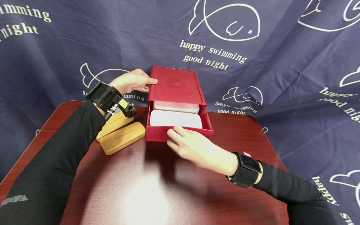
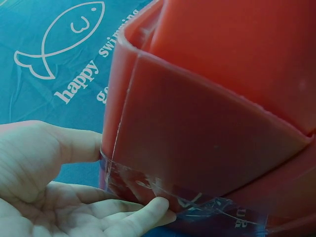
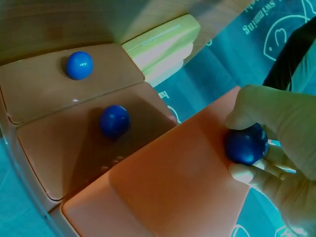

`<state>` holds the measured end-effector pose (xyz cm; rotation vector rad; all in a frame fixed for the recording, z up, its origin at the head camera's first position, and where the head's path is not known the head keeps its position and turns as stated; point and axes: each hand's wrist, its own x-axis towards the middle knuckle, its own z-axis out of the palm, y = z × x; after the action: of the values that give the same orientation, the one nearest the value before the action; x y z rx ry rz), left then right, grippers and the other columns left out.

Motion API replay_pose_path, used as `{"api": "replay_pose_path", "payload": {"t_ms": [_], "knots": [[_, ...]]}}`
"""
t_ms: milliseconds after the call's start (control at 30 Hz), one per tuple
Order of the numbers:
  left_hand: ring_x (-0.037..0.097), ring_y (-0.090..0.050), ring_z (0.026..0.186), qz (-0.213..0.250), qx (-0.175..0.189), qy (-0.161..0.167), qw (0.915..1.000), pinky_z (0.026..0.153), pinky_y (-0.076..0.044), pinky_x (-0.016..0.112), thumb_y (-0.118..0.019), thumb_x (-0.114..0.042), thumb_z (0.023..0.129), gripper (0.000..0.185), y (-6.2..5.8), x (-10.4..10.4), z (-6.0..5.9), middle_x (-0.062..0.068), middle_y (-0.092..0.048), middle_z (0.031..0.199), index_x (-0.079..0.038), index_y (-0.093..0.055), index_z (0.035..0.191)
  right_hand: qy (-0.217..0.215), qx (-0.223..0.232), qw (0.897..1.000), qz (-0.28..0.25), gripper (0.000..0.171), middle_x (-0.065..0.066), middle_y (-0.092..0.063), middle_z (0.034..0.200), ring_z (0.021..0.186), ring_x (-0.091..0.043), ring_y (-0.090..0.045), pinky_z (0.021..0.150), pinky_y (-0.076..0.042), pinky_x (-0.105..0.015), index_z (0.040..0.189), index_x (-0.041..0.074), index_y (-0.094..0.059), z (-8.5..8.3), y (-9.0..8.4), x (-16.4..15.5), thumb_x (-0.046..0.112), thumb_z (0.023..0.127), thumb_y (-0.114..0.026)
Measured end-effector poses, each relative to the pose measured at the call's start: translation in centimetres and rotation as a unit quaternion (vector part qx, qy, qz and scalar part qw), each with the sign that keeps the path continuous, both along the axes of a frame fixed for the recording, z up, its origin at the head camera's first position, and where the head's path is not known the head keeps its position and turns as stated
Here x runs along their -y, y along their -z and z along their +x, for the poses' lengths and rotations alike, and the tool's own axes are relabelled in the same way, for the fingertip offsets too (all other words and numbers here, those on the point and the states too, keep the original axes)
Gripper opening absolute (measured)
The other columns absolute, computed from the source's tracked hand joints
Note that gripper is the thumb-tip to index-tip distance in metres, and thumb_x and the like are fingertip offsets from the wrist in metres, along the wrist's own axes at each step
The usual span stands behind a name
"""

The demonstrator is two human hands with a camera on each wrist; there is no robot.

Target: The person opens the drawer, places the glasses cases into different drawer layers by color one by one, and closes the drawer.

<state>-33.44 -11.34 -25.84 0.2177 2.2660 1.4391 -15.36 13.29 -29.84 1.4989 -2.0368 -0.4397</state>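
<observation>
We note one red box standing at the far middle of the dark red tabletop, its drawer slid out toward the near side. Inside the drawer we count two white cases, one behind the other.

Left hand: fingers nearly straight, laid against the box's far left side, thumb and fingertips touching the wall in the left wrist view; nothing enclosed in its grip.

Right hand: at the drawer's near front wall; in the right wrist view its fingers curl around a blue knob on the drawer front. We count three blue knobs in that view.

Left of the box, two tan cases lie side by side; their small print is not legible.

Backdrop cloth reads "happy swimming good night", with white fish outlines.
</observation>
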Motion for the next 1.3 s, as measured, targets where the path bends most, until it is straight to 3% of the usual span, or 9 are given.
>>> {"api": "replay_pose_path", "payload": {"t_ms": [133,433,767,1167,1300], "knots": [[0.021,-0.059,0.123,0.003,-0.003,-0.004,1.0,0.117,-0.041,0.04,-0.055,-0.022,0.104,0.047,0.0,0.0,0.1,0.002,-0.065,0.11,0.011,-0.052,0.139,0.002,0.007,1.0,-0.005,0.011,-0.007,-0.053,0.092,0.089,-0.021,-0.046,0.054,-0.041,-0.021,0.085,0.006,-0.062,-0.3,-0.1,0.1,-0.004,0.083,-0.064],[0.03,-0.053,0.134,-0.019,0.008,-0.022,0.9995,0.117,-0.041,0.038,-0.053,-0.025,0.105,0.052,0.0,-0.3,0.0,0.014,-0.055,0.134,0.009,-0.047,0.144,0.0,-0.005,1.0,-0.005,0.009,-0.008,-0.054,0.093,0.09,-0.021,-0.046,0.056,-0.043,-0.021,0.087,0.006,-0.063,-0.3,-0.1,0.1,-0.003,0.086,-0.065],[0.032,-0.051,0.137,-0.015,0.011,-0.023,0.9996,0.117,-0.041,0.038,-0.054,-0.026,0.105,0.055,-0.1,-0.4,0.2,0.014,-0.055,0.137,0.009,-0.044,0.146,0.003,-0.026,1.0,-0.005,0.009,-0.007,-0.053,0.092,0.087,-0.021,-0.045,0.057,-0.042,-0.021,0.086,0.007,-0.061,-0.3,0.0,0.2,-0.003,0.087,-0.063],[0.027,-0.053,0.133,-0.002,0.0,-0.003,1.0,0.117,-0.041,0.04,-0.053,-0.022,0.105,0.051,0.5,-0.3,0.1,0.012,-0.06,0.129,0.011,-0.047,0.143,0.027,-0.002,1.0,-0.013,0.012,-0.008,-0.055,0.095,0.093,-0.022,-0.049,0.06,-0.047,-0.022,0.091,0.007,-0.067,-3.2,0.6,0.4,0.006,0.084,-0.077],[0.027,-0.056,0.13,-0.002,-0.006,-0.012,0.9999,0.117,-0.041,0.04,-0.054,-0.023,0.104,0.051,0.3,-0.1,0.1,0.009,-0.063,0.121,0.011,-0.048,0.142,0.025,0.005,0.999,-0.019,0.014,-0.009,-0.055,0.096,0.094,-0.022,-0.05,0.061,-0.049,-0.022,0.092,0.006,-0.067,-3.7,0.4,0.6,0.006,0.084,-0.078]]}}
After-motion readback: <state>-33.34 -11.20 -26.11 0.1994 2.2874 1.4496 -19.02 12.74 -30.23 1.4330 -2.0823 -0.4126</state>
